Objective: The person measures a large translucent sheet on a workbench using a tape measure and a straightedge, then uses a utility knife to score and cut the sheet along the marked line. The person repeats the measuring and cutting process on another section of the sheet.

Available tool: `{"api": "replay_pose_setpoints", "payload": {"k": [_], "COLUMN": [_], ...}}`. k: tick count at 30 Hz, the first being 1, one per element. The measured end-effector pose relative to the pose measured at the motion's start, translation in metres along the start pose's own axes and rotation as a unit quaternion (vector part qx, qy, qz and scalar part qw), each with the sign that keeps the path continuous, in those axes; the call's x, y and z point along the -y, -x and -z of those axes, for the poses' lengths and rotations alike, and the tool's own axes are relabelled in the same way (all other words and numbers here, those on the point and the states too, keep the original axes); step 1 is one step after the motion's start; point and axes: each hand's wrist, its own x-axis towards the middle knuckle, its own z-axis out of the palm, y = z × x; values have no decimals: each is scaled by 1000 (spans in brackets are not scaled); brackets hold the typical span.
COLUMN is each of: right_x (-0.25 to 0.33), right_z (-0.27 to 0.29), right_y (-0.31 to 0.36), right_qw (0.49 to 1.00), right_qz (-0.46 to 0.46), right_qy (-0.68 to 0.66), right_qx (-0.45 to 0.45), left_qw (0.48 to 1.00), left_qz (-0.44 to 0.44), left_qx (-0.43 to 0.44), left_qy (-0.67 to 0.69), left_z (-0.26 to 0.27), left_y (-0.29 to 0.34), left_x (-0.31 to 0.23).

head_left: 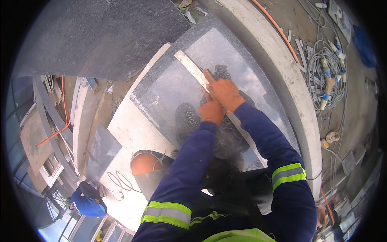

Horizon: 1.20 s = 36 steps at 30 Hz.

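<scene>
Left hand (212,111) and right hand (227,94) close together, fingers on pale straight strip (187,62). Strip extends both ways from fingers, flat on glossy grey slab (158,89). Right of fingers: curved concrete curb (279,57), then coiled cable (312,74) farther out. Ahead-left of fingers: bigger dark panel (109,36).
</scene>
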Motion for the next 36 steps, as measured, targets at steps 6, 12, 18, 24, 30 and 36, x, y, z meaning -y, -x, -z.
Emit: {"api": "replay_pose_setpoints", "payload": {"k": [6,12,18,24,30,36], "right_x": [6,-11,-1,4,-26,-92], "right_z": [7,-2,-9,0,4,-50], "right_y": [-74,-32,-33,-83,12,172], "right_qw": [992,995,993,984,998,1000], "right_qz": [35,65,77,73,45,7], "right_qy": [40,23,20,24,1,21], "right_qx": [-117,-68,-89,-163,-48,15], "left_qw": [999,1000,999,1000,999,999], "left_qz": [-26,-12,-11,-2,-22,-19], "left_qx": [-18,-6,2,-3,15,-16], "left_qy": [-20,-27,-41,-26,-47,-44], "left_z": [-21,-10,-17,-10,-16,11], "left_y": [-13,-7,-6,-9,-17,4], "left_x": [-5,-2,6,-7,-6,-5]}}
